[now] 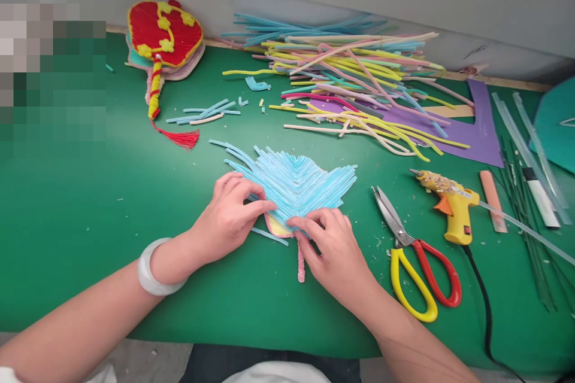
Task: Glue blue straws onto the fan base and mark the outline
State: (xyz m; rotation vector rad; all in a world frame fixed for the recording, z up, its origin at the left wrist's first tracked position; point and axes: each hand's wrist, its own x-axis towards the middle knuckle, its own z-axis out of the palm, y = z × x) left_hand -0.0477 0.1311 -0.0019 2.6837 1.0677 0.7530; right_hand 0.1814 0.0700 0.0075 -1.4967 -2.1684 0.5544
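Observation:
A small hand fan lies before me, its face covered with light blue pipe cleaners laid in a V pattern. Uneven blue ends stick out past its edge. Near its bottom a pale yellow patch with a pink rim shows, and a pink handle points toward me. My left hand, with a pale bangle at the wrist, pinches a blue pipe cleaner on the lower left of the face. My right hand closes thumb and forefinger at the bottom centre, by the handle; its fingertips partly hide what they grip.
Scissors and a yellow glue gun with a black cord lie to the right. Behind are piled coloured pipe cleaners and a purple sheet. A red fan with a tassel sits back left. Green wires lie far right.

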